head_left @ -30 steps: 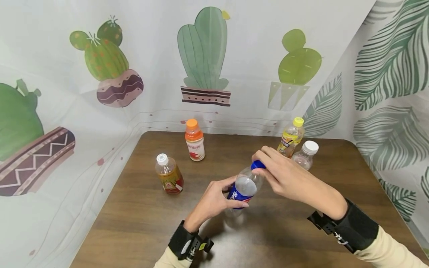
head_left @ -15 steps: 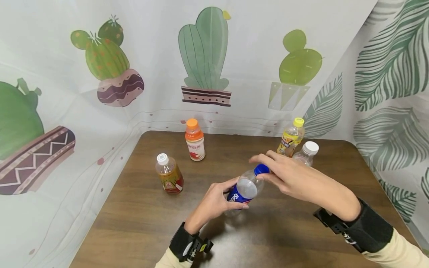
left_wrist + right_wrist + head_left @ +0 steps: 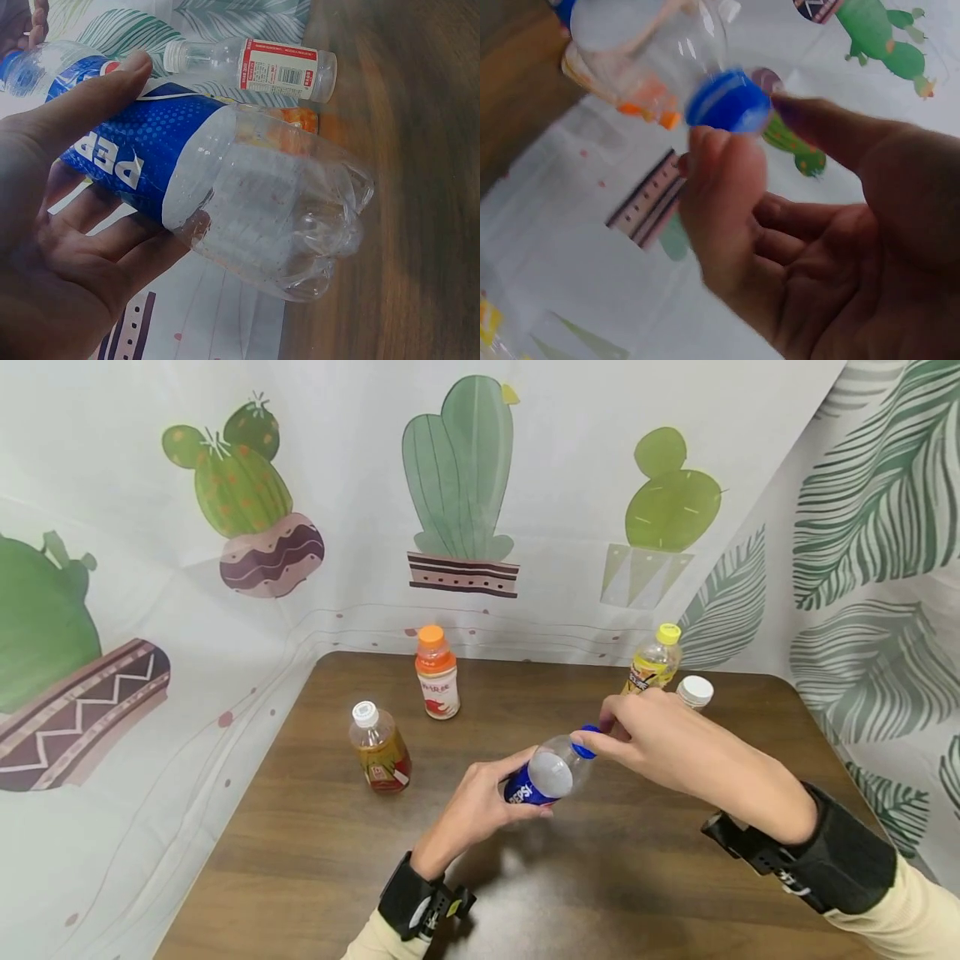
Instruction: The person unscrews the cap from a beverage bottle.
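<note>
One Pepsi bottle (image 3: 553, 772) is leaning over the table (image 3: 322, 852); the left hand (image 3: 476, 802) is clasping its label (image 3: 154, 146) (thumb lying across the blue), while the right hand (image 3: 663, 739) is pinching its cap (image 3: 727, 99). An orange-capped bottle (image 3: 437, 678) is standing farther back.

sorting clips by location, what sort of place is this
Probably a makeshift indoor recording corner, though little beyond it shows: a brown table, a cactus-print sheet hung behind it, and black wrist straps with small devices on both arms.
</note>
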The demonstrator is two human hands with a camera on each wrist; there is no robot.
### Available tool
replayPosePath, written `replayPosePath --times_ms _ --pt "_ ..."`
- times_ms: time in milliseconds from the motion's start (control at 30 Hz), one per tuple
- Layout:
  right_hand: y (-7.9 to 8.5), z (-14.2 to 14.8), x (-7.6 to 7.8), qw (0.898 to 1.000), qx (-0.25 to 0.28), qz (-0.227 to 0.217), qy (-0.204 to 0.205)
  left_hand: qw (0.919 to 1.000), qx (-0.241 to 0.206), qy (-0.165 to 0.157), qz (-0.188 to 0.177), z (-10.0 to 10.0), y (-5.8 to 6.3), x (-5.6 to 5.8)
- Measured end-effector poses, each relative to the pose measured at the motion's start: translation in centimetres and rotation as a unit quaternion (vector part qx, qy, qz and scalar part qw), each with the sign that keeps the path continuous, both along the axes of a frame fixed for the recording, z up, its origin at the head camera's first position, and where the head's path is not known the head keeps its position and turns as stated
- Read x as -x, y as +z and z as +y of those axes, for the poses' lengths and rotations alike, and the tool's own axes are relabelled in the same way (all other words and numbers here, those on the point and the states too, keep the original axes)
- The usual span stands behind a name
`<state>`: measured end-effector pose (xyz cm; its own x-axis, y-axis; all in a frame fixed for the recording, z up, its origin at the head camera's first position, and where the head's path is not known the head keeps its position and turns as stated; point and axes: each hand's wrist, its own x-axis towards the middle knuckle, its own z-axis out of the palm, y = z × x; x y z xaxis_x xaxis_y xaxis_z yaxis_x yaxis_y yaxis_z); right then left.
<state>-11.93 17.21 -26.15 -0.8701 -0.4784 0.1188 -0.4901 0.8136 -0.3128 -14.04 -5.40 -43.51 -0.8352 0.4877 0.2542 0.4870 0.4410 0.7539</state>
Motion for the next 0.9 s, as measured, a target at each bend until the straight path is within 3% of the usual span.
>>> replayPosePath --times_ms 133,233,567,900 --pt "-0.2 -0.32 0.16 0.996 0.021 -0.078 -0.024 0.9999 0.011 0.002 0.006 0.03 0.1 0.04" --pt "-0.31 -0.41 0.19 0.994 0.029 -0.101 -0.03 0.9998 0.015 0.006 0.007 0.06 0.11 0.03" --pt "-0.67 -0.28 0.46 0.999 0.03 -0.011 0.027 0.9999 0.009 0.008 0.008 -0.15 0.04 -0.07" --pt "-0.25 0.28 0.45 0.994 0.035 -0.038 0.092 0.9986 -0.024 -0.021 -0.042 -0.43 0.14 -0.01"
